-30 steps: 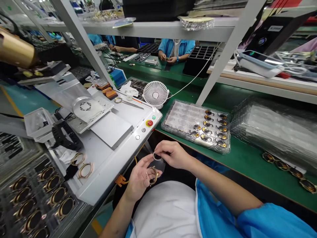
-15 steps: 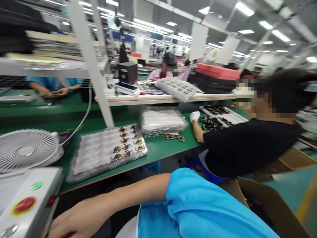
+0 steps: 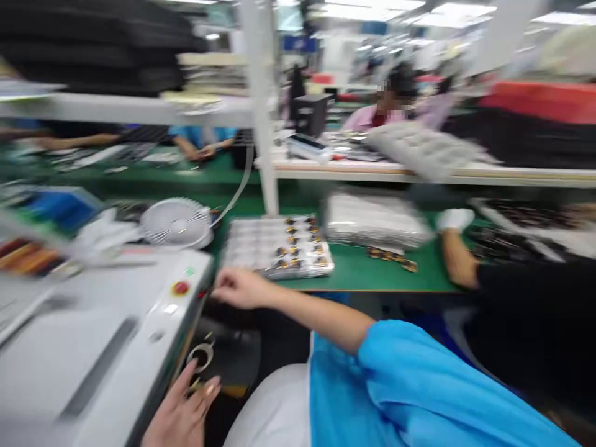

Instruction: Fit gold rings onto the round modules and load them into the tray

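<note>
My left hand (image 3: 184, 410) is low in the view beside the white machine, its fingers and thumb on a small ring-shaped part (image 3: 201, 357) with a dark middle and gold-coloured bits. Reaching across from the right, my right hand (image 3: 239, 288) is between the machine's edge and the near left corner of a clear plastic tray (image 3: 246, 245). Its fingers are curled together, and blur hides whether anything is in them. Several round black-and-gold parts (image 3: 294, 241) sit in rows on the tray's right side.
The white machine (image 3: 121, 372) with a red button (image 3: 180, 287) fills the left. Behind it stands a white fan (image 3: 177, 222). Stacked clear trays (image 3: 372, 217) and loose round parts (image 3: 391, 256) lie on the green bench. A co-worker's gloved hand (image 3: 455, 220) is at the right.
The view has swung left, bringing more of the machine in. My right hand now appears higher, near the tray. My left hand and the ring-shaped part have come into view.
</note>
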Demonstrator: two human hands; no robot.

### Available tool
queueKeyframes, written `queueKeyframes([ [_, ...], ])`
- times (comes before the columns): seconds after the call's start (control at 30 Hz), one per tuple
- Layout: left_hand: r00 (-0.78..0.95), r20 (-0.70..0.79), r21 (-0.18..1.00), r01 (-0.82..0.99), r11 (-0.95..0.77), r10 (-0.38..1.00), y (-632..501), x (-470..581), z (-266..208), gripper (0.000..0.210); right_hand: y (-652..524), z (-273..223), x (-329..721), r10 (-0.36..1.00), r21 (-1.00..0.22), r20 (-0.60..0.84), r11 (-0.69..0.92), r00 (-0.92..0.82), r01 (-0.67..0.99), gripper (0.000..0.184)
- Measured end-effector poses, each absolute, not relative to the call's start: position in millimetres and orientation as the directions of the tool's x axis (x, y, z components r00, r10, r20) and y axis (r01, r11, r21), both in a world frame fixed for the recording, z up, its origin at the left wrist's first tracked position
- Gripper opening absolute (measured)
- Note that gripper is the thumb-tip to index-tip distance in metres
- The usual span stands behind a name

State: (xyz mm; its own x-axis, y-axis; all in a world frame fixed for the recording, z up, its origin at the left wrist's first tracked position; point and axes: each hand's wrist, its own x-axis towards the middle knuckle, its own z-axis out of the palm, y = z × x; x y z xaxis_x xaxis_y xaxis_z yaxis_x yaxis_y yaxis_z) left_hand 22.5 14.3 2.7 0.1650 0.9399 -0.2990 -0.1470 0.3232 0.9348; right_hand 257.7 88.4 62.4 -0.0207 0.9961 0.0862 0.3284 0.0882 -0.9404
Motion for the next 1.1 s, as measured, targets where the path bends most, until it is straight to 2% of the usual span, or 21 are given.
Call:
queueKeyframes([
  [0.1,0.134,-0.305,0.908,-0.259,0.330,0.943,-27,-6,5,0.091,111,54,243,0.998,-0.977,-0.017,-0.004,-0.058,0.214,0.019],
  [0.17,0.194,-0.258,0.905,-0.293,0.307,0.946,-36,-10,6,0.096,130,52,223,0.991,-0.988,-0.020,0.001,-0.132,0.157,0.016],
  [0.27,0.184,-0.194,0.910,-0.334,0.247,0.964,-39,-13,8,0.090,151,61,185,0.972,-0.990,-0.002,0.031,-0.233,0.135,0.014],
  [0.43,0.163,-0.146,0.909,-0.367,0.197,0.976,-46,-16,15,0.086,175,78,141,0.971,-0.918,0.024,0.116,-0.238,0.380,0.013],
  [0.6,0.182,-0.041,0.922,-0.373,0.108,0.982,-39,-22,23,0.085,180,74,151,0.991,-0.850,-0.008,0.062,-0.131,0.523,0.026],
  [0.67,0.173,-0.001,0.935,-0.348,0.062,0.985,-34,-22,27,0.082,165,70,163,0.995,-0.871,0.012,0.056,-0.094,0.488,0.034],
  [0.73,0.148,0.041,0.950,-0.313,0.007,0.988,-30,-20,30,0.079,144,64,174,0.994,-0.919,0.066,0.096,-0.090,0.382,0.035],
  [0.8,0.132,0.069,0.962,-0.270,-0.032,0.989,-26,-17,32,0.078,126,58,180,0.986,-0.946,0.114,0.145,-0.121,0.289,0.032],
  [0.87,0.145,0.083,0.969,-0.241,-0.046,0.986,-22,-12,32,0.078,117,53,182,0.976,-0.933,0.158,0.197,-0.150,0.300,0.023],
  [0.97,0.170,0.090,0.970,-0.240,-0.048,0.981,-19,-8,29,0.077,127,54,177,0.955,-0.793,0.257,0.295,-0.147,0.532,0.010],
  [1.03,0.164,0.082,0.968,-0.249,-0.039,0.983,-21,-10,25,0.076,142,59,174,0.936,-0.645,0.297,0.343,-0.190,0.683,0.017],
  [1.1,0.149,0.059,0.967,-0.252,-0.019,0.987,-24,-13,22,0.077,155,64,172,0.906,-0.511,0.294,0.418,-0.305,0.751,0.022],
])
